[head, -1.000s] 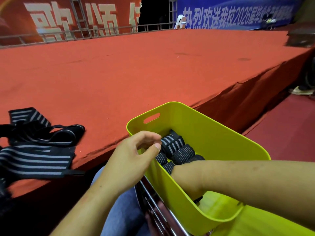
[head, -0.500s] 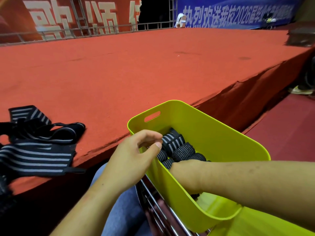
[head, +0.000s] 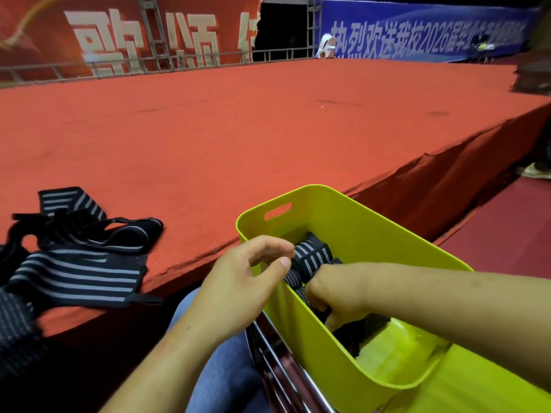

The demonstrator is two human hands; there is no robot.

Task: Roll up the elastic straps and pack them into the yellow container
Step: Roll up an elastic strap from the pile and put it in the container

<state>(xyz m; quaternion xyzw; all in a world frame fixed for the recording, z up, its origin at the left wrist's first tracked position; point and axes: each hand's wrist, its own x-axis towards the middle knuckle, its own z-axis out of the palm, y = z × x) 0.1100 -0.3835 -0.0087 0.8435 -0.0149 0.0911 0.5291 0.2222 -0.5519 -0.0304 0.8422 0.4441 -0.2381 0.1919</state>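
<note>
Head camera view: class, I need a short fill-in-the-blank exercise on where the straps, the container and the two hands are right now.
1. The rolled straps lie inside a container whose colour is ____.
2. The right hand reaches inside the container, while the left hand holds its ____.
3. The loose straps lie on the carpet to the ____ of the container.

Missing words: yellow; rim; left
</note>
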